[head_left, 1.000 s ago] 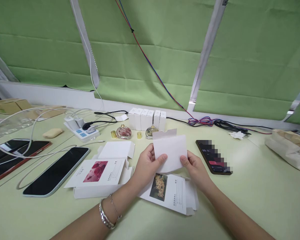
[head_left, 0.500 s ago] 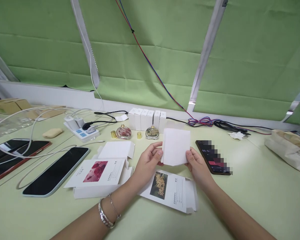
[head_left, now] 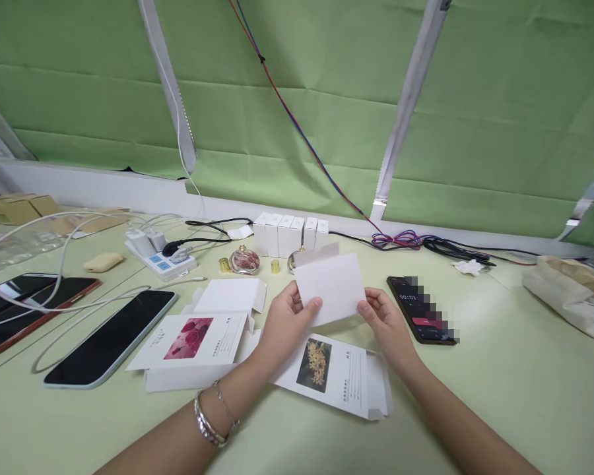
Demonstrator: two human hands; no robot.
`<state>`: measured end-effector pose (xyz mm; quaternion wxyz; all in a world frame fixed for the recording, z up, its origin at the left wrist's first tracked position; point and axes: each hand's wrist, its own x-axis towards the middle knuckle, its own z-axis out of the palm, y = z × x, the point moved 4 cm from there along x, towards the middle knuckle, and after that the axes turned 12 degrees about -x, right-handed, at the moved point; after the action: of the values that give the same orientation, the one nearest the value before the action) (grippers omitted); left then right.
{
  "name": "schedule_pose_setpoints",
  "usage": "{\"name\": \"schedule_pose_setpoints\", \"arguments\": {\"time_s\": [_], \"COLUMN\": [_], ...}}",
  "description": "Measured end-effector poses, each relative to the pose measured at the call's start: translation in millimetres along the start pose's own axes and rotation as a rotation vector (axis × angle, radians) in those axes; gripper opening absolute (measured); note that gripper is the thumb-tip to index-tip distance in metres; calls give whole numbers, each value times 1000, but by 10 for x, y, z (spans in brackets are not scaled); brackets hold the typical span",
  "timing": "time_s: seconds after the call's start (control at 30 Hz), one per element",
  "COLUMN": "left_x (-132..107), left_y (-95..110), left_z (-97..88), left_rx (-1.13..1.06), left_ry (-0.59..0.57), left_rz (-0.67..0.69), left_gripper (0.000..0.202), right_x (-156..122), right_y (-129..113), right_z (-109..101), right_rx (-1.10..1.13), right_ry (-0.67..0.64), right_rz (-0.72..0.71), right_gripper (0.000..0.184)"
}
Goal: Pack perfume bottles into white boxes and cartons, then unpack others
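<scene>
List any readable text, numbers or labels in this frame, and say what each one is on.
"00:02": partly pixelated timer on the black phone, seemingly.
Flat carton with yellow flower picture: print too small to read.
Flat carton with red picture: print too small.
White card held in both hands: blank.

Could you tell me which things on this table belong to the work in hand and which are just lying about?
In hand:
left hand and right hand gripping the white card insert
yellow-flower flat box
red-flower flat box
perfume bottle

Lying about:
timer phone
black phone
power strip
row of white boxes
</scene>
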<state>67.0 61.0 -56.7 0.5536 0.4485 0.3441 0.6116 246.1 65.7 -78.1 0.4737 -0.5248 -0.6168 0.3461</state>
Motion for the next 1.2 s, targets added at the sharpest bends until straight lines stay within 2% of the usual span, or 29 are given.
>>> {"name": "schedule_pose_setpoints", "arguments": {"time_s": [0.13,0.2,0.3,0.4,0.5,0.57,0.63,0.7,0.77,0.83,0.87,0.93,1.0,1.07,1.2], "left_x": [105,140,137,46,-105,-208,-258,-234,-152,-66,-36,-17,-55,-117,-193], "left_y": [38,0,-89,-116,-4,105,189,226,228,181,127,-4,-86,-102,-123], "left_z": [-262,-338,-341,-244,-145,-127,-111,-96,-123,-176,-203,-250,-253,-196,-89], "left_rx": [-29,-79,-169,-261,-318,-338,-307,-98,336,839,1043,1305,1403,1441,1509], "left_ry": [391,476,504,471,429,436,337,104,-96,-181,-220,-329,-430,-476,-441], "left_rz": [-31,-97,-215,-341,-428,-465,-490,-450,-254,-25,22,-43,-147,-165,-101], "left_gripper": [28,26,21,13,10,9,7,15,29,43,49,60,63,62,58], "right_x": [51,56,18,-92,-235,-324,-411,-487,-542,-570,-576,-575,-571,-575,-592], "right_y": [150,174,78,-128,-295,-352,-366,-352,-329,-308,-298,-279,-261,-244,-214], "right_z": [-14,-40,-75,-44,-18,-10,1,21,59,117,150,220,287,349,451], "right_rx": [-128,-151,-268,-488,-604,-661,-726,-792,-846,-885,-899,-914,-922,-929,-953], "right_ry": [21,24,-55,-303,-521,-629,-724,-789,-828,-855,-866,-885,-896,-898,-860], "right_rz": [68,76,14,-164,-261,-253,-228,-209,-224,-273,-304,-364,-418,-470,-523], "right_gripper": [43,40,31,22,23,34,57,77,85,83,81,78,76,72,64]}}
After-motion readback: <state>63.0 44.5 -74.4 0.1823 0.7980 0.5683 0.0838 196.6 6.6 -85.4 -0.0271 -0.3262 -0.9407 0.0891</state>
